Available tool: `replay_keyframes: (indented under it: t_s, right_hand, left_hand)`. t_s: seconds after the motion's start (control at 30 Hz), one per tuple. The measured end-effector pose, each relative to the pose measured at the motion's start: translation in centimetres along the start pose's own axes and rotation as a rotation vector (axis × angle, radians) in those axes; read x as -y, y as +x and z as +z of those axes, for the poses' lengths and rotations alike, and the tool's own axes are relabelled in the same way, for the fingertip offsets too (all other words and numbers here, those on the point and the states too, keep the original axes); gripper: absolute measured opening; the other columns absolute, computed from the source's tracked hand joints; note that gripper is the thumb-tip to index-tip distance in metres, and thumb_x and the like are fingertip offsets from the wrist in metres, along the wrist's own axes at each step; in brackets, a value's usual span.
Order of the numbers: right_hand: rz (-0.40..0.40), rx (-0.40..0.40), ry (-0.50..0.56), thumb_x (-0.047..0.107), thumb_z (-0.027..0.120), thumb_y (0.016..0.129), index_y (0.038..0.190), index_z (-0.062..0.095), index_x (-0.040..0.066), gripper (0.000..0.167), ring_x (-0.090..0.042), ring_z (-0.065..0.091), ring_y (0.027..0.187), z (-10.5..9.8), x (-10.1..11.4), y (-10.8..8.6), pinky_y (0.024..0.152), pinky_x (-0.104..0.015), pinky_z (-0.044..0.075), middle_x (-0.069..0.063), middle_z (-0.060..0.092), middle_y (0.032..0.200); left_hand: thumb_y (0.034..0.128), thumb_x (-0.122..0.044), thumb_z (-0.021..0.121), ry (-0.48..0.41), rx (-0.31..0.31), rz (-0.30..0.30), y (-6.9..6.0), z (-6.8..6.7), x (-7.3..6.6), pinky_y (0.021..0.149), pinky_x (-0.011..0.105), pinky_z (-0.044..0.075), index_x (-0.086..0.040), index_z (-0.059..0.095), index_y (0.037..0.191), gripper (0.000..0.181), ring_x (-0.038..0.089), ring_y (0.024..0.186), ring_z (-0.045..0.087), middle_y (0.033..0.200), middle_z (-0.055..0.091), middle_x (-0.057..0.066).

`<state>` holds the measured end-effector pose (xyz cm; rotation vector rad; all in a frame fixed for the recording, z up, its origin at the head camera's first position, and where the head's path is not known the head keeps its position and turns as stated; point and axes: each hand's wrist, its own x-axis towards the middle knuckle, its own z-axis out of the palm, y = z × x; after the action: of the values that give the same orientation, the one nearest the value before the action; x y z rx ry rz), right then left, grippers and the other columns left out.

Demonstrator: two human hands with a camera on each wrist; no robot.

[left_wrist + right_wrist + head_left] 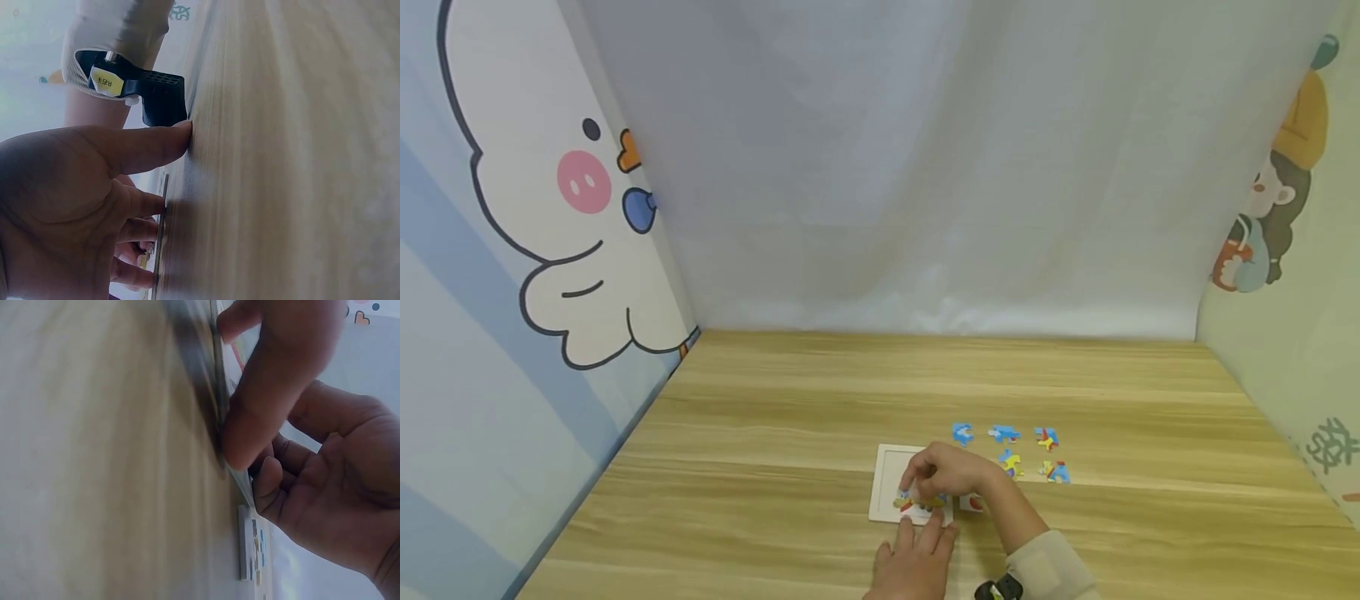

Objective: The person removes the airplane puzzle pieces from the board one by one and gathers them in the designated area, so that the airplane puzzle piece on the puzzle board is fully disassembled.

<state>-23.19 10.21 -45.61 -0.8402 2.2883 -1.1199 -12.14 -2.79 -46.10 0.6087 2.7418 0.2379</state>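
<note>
A pale jigsaw tray (876, 492) lies on the table with several joined pieces along its near side. My left hand (913, 560) presses its straight fingers on the near edge of this tray; in the left wrist view its thumb (153, 149) is stretched out beside the tray. Reaching over the tray from the right, my right hand (953, 472) has curled fingers and pinches a small puzzle piece (904, 494) low over the picture. Its fingertips mostly hide that piece. In the right wrist view, the left fingers (256, 406) cover part of the right hand (344, 469).
Several loose blue and yellow puzzle pieces (1004, 433) lie in rows to the tray's upper right. Another piece with a red patch (974, 503) lies just right of the tray, beside the right forearm. A grey curtain (925, 167) hangs behind the wooden table (737, 433).
</note>
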Motion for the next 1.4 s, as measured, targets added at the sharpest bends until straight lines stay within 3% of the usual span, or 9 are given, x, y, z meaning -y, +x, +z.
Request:
replay_keyframes:
  t_s: [0.4, 0.67, 0.87, 1.17, 1.4]
  right_hand:
    - [-0.013, -0.026, 0.142, -0.012, 0.056, 0.074, 0.092, 0.066, 0.005, 0.027, -0.011, 0.054, 0.063, 0.1, -0.1, 0.0, 0.06, -0.024, 0.045, -0.002, 0.061, 0.07]
    - [-0.008, -0.055, 0.17, -0.006, 0.059, 0.08, 0.094, 0.066, 0.006, 0.02, -0.011, 0.053, 0.064, 0.2, -0.6, -0.3, 0.061, -0.025, 0.045, -0.001, 0.06, 0.071]
    - [-0.001, -0.113, 0.161, -0.001, 0.059, 0.084, 0.097, 0.065, 0.003, 0.014, -0.01, 0.048, 0.065, -0.2, -0.6, -1.8, 0.062, -0.026, 0.042, 0.002, 0.055, 0.07]
    - [0.015, -0.154, 0.199, -0.004, 0.055, 0.084, 0.097, 0.063, -0.001, 0.016, -0.015, 0.048, 0.057, -1.3, -1.1, -4.3, 0.052, -0.026, 0.043, -0.002, 0.055, 0.07]
    - [0.02, -0.193, 0.206, -0.006, 0.056, 0.083, 0.098, 0.064, -0.001, 0.017, -0.019, 0.057, 0.068, -2.0, -1.5, -5.9, 0.062, -0.029, 0.048, -0.007, 0.06, 0.078]
  left_hand:
    - [0.0642, -0.053, 0.076, -0.019, -0.002, 0.002, 0.6, 0.3, 0.3, 0.088, 0.062, 0.036, -0.02, 0.038, 0.141, 0.092, 0.039, 0.128, 0.03, 0.149, 0.027, -0.001]
    - [0.0636, -0.06, 0.072, -0.024, -0.012, 0.009, 0.6, 0.5, 0.5, 0.087, 0.064, 0.036, -0.019, 0.04, 0.14, 0.093, 0.039, 0.127, 0.031, 0.148, 0.03, 0.0]
    - [0.0644, -0.072, 0.062, 0.009, -0.03, 0.033, 0.4, 0.8, 0.7, 0.084, 0.064, 0.039, -0.017, 0.041, 0.139, 0.095, 0.039, 0.125, 0.034, 0.146, 0.032, 0.002]
    - [0.065, -0.066, 0.067, 0.047, -0.074, 0.02, 0.6, 0.9, 0.6, 0.083, 0.061, 0.04, -0.019, 0.044, 0.137, 0.089, 0.038, 0.124, 0.037, 0.145, 0.035, -0.002]
    - [0.0662, -0.063, 0.068, 0.075, -0.12, 0.005, 0.5, 1.2, 0.4, 0.082, 0.059, 0.042, -0.021, 0.047, 0.135, 0.083, 0.036, 0.122, 0.04, 0.142, 0.039, -0.003]
